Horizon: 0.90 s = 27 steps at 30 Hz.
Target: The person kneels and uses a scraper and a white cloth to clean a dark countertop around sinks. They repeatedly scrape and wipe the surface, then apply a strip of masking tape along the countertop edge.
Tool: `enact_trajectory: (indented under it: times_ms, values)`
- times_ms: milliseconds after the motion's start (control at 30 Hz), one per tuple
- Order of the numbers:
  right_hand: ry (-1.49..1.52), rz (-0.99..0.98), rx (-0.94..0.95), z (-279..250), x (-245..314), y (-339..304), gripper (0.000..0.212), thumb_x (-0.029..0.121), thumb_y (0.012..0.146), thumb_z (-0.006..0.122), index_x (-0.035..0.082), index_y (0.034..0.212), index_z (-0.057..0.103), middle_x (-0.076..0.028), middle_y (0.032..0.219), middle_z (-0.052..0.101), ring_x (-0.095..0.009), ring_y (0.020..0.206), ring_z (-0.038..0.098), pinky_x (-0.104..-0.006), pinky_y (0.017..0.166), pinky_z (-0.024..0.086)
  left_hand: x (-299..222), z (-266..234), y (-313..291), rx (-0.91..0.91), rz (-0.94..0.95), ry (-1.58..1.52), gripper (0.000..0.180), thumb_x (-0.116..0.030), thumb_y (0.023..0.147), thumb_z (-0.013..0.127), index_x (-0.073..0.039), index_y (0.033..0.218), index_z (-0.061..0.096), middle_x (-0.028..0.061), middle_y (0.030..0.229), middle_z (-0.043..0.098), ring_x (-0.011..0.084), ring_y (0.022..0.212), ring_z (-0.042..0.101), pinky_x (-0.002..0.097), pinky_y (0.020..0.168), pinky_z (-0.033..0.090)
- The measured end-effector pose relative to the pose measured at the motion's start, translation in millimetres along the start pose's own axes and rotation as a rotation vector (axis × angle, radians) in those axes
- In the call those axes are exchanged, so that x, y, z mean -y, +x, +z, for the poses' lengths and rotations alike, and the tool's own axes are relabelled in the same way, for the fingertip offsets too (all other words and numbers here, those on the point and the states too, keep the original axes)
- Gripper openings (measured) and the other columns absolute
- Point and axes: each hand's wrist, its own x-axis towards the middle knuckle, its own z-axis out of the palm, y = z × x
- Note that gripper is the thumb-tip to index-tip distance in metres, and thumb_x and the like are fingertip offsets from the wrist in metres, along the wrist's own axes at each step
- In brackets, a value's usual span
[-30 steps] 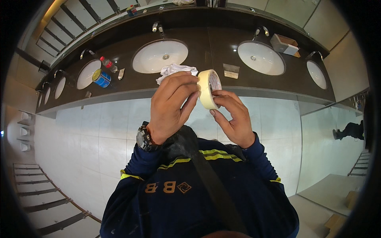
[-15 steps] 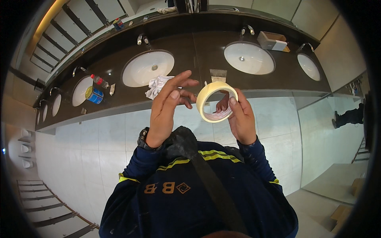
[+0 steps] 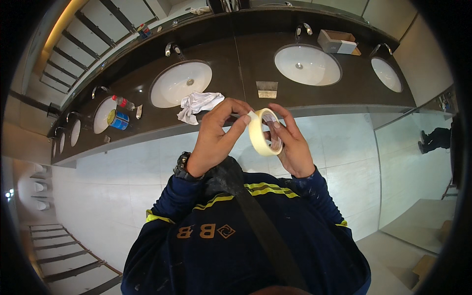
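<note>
A roll of pale yellow masking tape (image 3: pixel 256 133) is held up in front of my chest, its ring turned partly edge-on. My right hand (image 3: pixel 296 150) grips it from the right, with the thumb and fingers around its rim and some fingers inside the ring. At the roll's upper left, my left hand (image 3: pixel 214 140) pinches the short loose end of the tape between thumb and fingers. Just beyond my left hand, a crumpled white cloth (image 3: pixel 199 104) lies on the dark countertop (image 3: pixel 226 73) near its front edge.
Several white basins (image 3: pixel 181 84) with taps are set into the counter. A flat scraper blade (image 3: pixel 267 89) lies beyond the tape. An open cardboard box (image 3: pixel 337 42) stands at the back right; a blue can (image 3: pixel 118 119) and a red-capped bottle (image 3: pixel 123 102) are at the left.
My left hand has moved right and closed on the tape's loose end; its fingers were apart before. The roll has turned more edge-on in my right hand.
</note>
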Motion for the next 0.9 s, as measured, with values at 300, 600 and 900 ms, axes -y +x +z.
enact_trajectory:
  times_ms: [300, 600, 900]
  values:
    - [-0.584, -0.321, -0.09, -27, -37, 9, 0.041, 0.015, 0.085, 0.084, -0.002, 0.116, 0.063, -0.017, 0.142, 0.054, -0.024, 0.121, 0.06, -0.0355, 0.101, 0.05, 40, -3, 45, 0.111, -0.21, 0.082, 0.014, -0.014, 0.106, 0.056, 0.0, 0.109, 0.059, 0.0077, 0.099, 0.067, 0.0123, 0.09, 0.063, 0.0276, 0.081, 0.05]
    - [-0.785, -0.272, -0.239, -23, -31, 70, 0.037, 0.021, 0.083, 0.085, -0.002, 0.103, 0.065, -0.019, 0.138, 0.058, -0.026, 0.118, 0.061, -0.0355, 0.099, 0.048, 103, -45, 117, 0.355, -0.338, -0.283, 0.03, -0.026, 0.109, 0.051, -0.002, 0.112, 0.069, 0.0054, 0.107, 0.069, 0.0144, 0.1, 0.064, 0.0288, 0.09, 0.051]
    - [-0.76, -0.27, -0.418, -8, -65, 148, 0.028, 0.016, 0.088, 0.077, -0.004, 0.105, 0.066, -0.02, 0.151, 0.05, -0.031, 0.142, 0.046, -0.042, 0.118, 0.034, 199, -93, 189, 0.403, -0.478, -0.382, 0.027, -0.022, 0.107, 0.055, -0.002, 0.123, 0.064, 0.0073, 0.109, 0.071, 0.0151, 0.101, 0.067, 0.0303, 0.085, 0.054]
